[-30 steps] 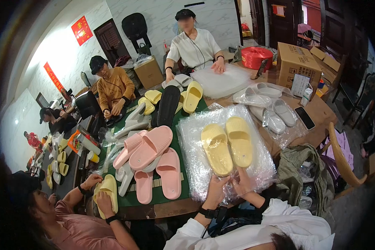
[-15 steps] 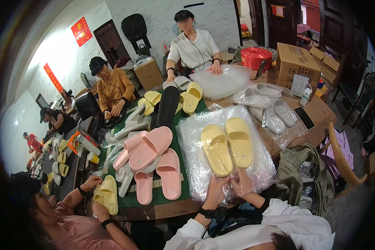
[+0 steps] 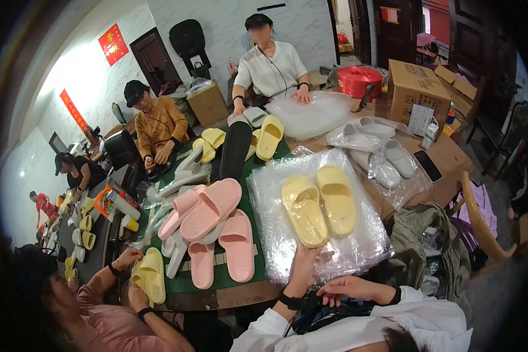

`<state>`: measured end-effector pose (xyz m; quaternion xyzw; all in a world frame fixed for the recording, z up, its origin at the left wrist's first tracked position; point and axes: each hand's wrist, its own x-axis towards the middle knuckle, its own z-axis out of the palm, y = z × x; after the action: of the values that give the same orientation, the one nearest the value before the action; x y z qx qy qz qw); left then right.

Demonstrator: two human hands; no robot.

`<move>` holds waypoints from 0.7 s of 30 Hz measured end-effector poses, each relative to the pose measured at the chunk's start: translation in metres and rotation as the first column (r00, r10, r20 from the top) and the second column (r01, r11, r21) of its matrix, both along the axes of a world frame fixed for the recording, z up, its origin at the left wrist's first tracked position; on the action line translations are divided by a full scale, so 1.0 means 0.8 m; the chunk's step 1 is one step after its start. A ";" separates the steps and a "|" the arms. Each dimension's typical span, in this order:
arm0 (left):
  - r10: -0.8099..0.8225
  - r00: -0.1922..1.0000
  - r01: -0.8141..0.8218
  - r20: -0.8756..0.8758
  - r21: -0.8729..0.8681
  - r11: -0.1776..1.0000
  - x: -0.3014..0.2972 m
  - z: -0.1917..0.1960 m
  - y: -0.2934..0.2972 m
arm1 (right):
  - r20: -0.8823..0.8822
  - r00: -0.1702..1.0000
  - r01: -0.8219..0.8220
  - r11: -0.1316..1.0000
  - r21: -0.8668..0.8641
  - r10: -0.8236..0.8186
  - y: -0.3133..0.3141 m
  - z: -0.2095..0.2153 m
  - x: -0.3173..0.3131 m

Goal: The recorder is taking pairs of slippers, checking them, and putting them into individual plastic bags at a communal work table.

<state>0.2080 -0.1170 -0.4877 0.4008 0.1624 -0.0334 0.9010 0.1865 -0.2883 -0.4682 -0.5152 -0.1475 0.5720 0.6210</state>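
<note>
The left hand (image 3: pixel 306 258) grips the near edge of a stack of clear plastic bags (image 3: pixel 317 229) on the desk (image 3: pixel 452 158). The right hand (image 3: pixel 349 288) hangs half curled below this edge and holds nothing. On the bags lies a pair of yellow slippers (image 3: pixel 318 204), side by side; their long axes run away from the person, leaning slightly left. Pink slippers (image 3: pixel 211 226) are piled just left.

Left of my spot, pink slippers (image 3: pixel 212 218) pile on the green mat (image 3: pixel 185 280). Across the table (image 3: pixel 446 158) lie grey slippers (image 3: pixel 387 159) in bags, a phone (image 3: pixel 428 165), a cardboard box (image 3: pixel 415 88) and a red tub (image 3: pixel 359 80).
</note>
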 end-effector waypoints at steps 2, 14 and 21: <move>-0.004 1.000 0.004 0.002 -0.028 1.000 -0.002 -0.006 0.002 | -0.097 0.994 0.059 0.998 0.009 -0.058 -0.003 0.001 0.000; -0.294 0.951 0.297 0.100 -0.018 0.955 -0.033 0.032 -0.044 | -0.118 0.706 0.705 0.678 0.206 -0.698 -0.008 -0.026 0.045; -0.417 0.902 0.390 0.110 0.204 0.898 -0.043 0.023 -0.056 | -0.175 0.640 0.753 0.656 -0.053 -0.748 0.007 -0.014 0.067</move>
<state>0.1737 -0.1621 -0.4692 0.5056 0.0091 -0.1749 0.8448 0.2405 -0.2828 -0.4795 -0.4676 0.1293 0.3056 0.8193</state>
